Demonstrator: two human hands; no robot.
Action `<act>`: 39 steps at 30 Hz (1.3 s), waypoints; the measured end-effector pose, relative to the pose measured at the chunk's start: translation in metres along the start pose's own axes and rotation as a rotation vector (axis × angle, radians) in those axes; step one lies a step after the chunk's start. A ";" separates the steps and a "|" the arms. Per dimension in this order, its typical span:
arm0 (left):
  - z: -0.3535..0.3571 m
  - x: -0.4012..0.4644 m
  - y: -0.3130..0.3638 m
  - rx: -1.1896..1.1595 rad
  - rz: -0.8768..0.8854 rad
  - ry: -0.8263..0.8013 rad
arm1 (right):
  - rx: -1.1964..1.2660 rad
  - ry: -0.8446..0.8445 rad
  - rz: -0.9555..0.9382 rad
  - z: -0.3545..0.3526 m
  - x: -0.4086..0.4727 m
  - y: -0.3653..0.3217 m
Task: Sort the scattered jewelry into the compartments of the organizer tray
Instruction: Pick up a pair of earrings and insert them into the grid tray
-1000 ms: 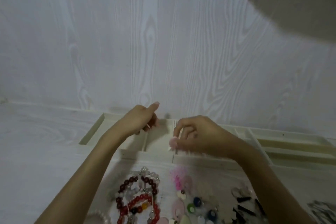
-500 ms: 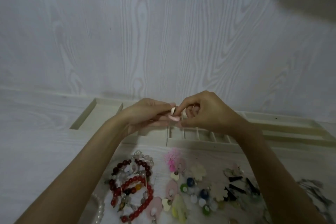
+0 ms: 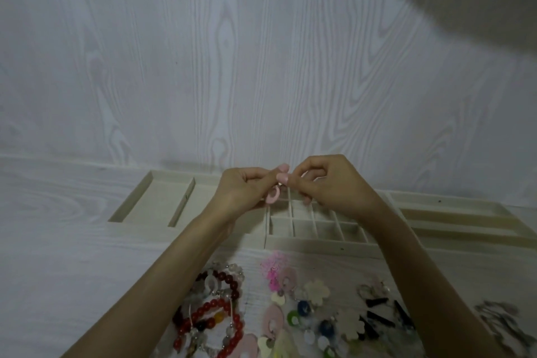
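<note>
Both hands now meet above the pale wooden organizer tray with many compartments [image 3: 325,224], where a second ago they worked apart, the left over a long left-hand slot and the right nearer the middle. The left hand [image 3: 244,189] and the right hand [image 3: 328,183] touch fingertip to fingertip, thumbs and forefingers pressed together on a small pink oval earring [image 3: 273,195], which hangs just below the pinch, over the far row of small square cells and not yet in any of them. It looks as though the piece is being fastened or straightened before being dropped in; which, I cannot tell. The red beaded bracelets [image 3: 220,308] and the pile of pink, white and coloured earrings [image 3: 293,311] lie unsorted on the white wood-grain table [image 3: 58,256], so most of the sorting remains.
</note>
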State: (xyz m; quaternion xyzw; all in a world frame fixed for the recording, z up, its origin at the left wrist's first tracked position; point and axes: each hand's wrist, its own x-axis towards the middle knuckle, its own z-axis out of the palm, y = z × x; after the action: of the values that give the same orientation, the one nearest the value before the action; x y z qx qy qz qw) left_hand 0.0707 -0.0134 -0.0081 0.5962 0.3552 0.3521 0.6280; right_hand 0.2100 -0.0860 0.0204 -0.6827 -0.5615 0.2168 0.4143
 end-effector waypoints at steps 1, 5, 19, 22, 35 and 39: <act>0.001 0.000 -0.001 -0.022 0.007 0.013 | 0.042 -0.018 0.024 0.002 0.001 0.001; -0.001 0.003 -0.004 -0.046 -0.018 0.001 | 0.208 -0.056 0.078 0.003 0.003 0.006; -0.019 0.016 0.013 0.353 0.084 -0.198 | 0.338 0.082 0.152 0.009 0.016 0.014; -0.021 0.028 0.018 0.519 0.133 -0.182 | 0.296 0.081 0.174 0.013 0.026 0.012; -0.020 0.062 -0.014 0.510 0.145 -0.249 | 0.164 0.124 0.209 0.008 0.050 0.036; -0.022 0.070 -0.022 0.624 0.132 -0.202 | -0.020 0.079 0.183 0.012 0.054 0.049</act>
State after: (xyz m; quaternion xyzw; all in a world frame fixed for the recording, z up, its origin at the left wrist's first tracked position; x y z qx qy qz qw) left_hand 0.0874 0.0570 -0.0326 0.8134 0.3425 0.2055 0.4230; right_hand 0.2449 -0.0323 -0.0168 -0.7431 -0.4822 0.2209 0.4081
